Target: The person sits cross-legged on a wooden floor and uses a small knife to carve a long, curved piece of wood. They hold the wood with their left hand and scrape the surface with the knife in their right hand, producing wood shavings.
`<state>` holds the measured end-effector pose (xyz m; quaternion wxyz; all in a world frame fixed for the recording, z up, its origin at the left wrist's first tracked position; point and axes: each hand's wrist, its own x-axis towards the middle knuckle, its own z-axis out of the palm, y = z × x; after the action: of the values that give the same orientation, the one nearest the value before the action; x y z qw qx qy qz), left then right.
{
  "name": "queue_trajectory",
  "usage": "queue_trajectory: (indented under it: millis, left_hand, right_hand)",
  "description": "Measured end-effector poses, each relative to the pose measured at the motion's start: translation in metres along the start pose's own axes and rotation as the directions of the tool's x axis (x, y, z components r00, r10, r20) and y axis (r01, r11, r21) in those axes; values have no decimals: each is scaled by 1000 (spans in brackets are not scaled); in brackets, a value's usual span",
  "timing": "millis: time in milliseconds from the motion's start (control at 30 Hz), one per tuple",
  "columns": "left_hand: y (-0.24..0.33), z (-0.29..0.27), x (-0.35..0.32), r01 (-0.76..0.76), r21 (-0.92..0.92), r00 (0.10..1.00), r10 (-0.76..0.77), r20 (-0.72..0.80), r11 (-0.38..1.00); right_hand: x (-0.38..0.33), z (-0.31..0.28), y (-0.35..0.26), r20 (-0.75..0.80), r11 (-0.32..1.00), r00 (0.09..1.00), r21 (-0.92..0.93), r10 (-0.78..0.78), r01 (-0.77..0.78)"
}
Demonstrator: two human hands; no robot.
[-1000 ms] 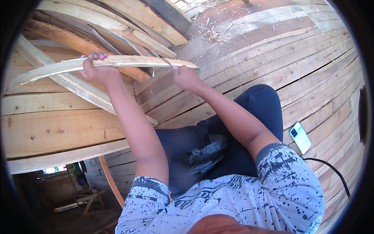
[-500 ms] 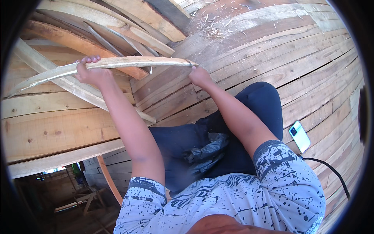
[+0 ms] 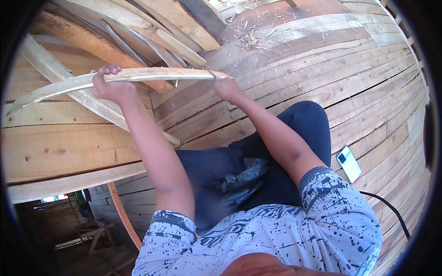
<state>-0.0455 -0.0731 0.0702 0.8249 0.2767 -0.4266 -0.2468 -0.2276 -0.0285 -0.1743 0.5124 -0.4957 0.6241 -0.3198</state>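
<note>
A long, pale strip of wood (image 3: 156, 73) stretches across the upper left, bowed in the picture, its left end reaching toward the rim. Around it, left of its middle, my left hand (image 3: 110, 86) is closed, fingers over the top edge. My right hand (image 3: 227, 89) is closed near the strip's right end. From that fist a thin, dark, blade-like edge (image 3: 211, 73) crosses the strip; its handle, if there is one, is hidden in my fingers, and I cannot tell its kind.
Several planks and offcuts (image 3: 179, 23) lean beyond the strip, with a pale batten (image 3: 103, 108) beneath it. Wood shavings (image 3: 252, 39) litter the plank floor (image 3: 368, 99). A light-coloured phone (image 3: 350, 165) and a black cable (image 3: 396, 211) lie right of my knee. Lower left, an opening (image 3: 60, 230) drops to a darker space.
My right hand has slid left along the strip, with the dark edge moving inward from the strip's end. My left hand keeps its hold. The whole view has shifted slightly.
</note>
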Motion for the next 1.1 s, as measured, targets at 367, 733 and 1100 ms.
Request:
queue_trajectory:
  millis: [367,733,1100]
  left_hand:
    - [21,7,-31,-90,-57,995,93,42,994]
    - [75,-23,-102,-95,107,967,66,244,990]
    - [101,-32,-117,-443,366,888,343,306,819]
  right_hand:
    - [27,-6,40,-7,984,991,-117,134,-134]
    - [-82,18,-57,-236,804,772,-256,-590,536]
    - [-94,23,-61,-308,711,643,-372,-701,596]
